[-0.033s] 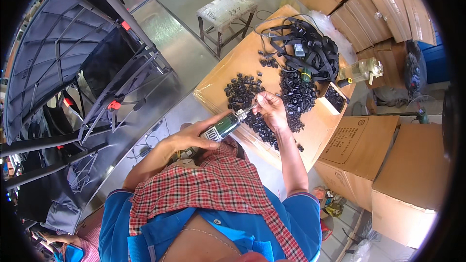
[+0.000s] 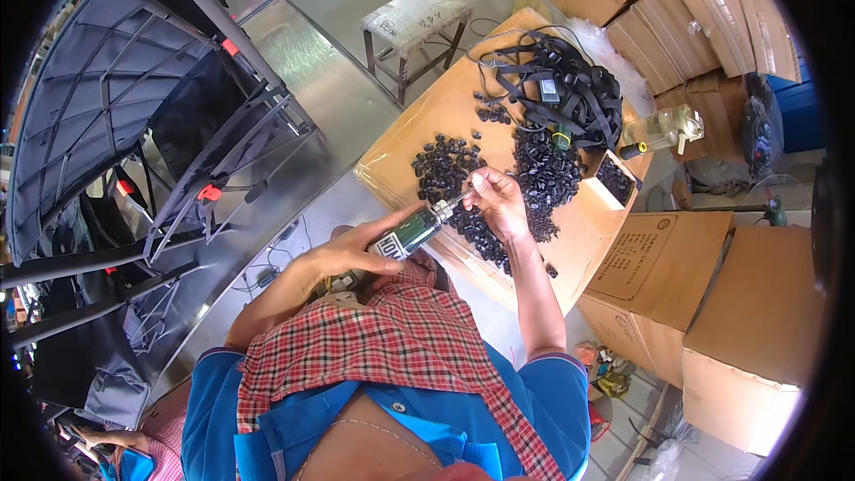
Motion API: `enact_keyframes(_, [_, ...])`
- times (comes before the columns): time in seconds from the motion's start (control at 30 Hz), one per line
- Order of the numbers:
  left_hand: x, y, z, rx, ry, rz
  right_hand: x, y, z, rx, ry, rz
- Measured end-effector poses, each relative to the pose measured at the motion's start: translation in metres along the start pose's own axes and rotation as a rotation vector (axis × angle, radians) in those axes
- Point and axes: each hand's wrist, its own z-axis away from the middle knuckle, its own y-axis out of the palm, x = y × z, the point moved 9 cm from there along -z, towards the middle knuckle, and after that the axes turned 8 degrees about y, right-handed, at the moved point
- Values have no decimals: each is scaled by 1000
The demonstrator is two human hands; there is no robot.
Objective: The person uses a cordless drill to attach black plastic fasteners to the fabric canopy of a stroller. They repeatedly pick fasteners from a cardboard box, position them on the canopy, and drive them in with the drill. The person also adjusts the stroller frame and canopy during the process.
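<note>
Gripping a green driver [image 2: 411, 233] over the board [image 2: 419, 138], the left hand [image 2: 349, 254] clamps its body while right hand [image 2: 499, 203] fingers pinch its tip beside black caps [image 2: 445, 169].

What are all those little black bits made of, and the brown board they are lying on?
The little black bits look like moulded plastic or rubber: small, dark, all alike, faintly shiny. Too small to be sure. The brown board looks like plain cardboard: flat, matt tan, like the cardboard boxes nearby.

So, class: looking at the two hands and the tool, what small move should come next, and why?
Probably press the tip home: the left hand grips the green power screwdriver, and the right hand pinches something at its tip, too small to identify, above the black parts.
</note>
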Motion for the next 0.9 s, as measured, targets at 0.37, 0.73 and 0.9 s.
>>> enact_keyframes(0.37, [-3,6,0,-6,-68,-68,-3,-10,4,16,18,18])
enact_keyframes(0.73, [24,-8,1,-52,-38,-117,-6,-8,16,-71,37,277])
enact_keyframes(0.9, [29,-16,1,-106,-10,-127,-24,-27,10,-63,-10,72])
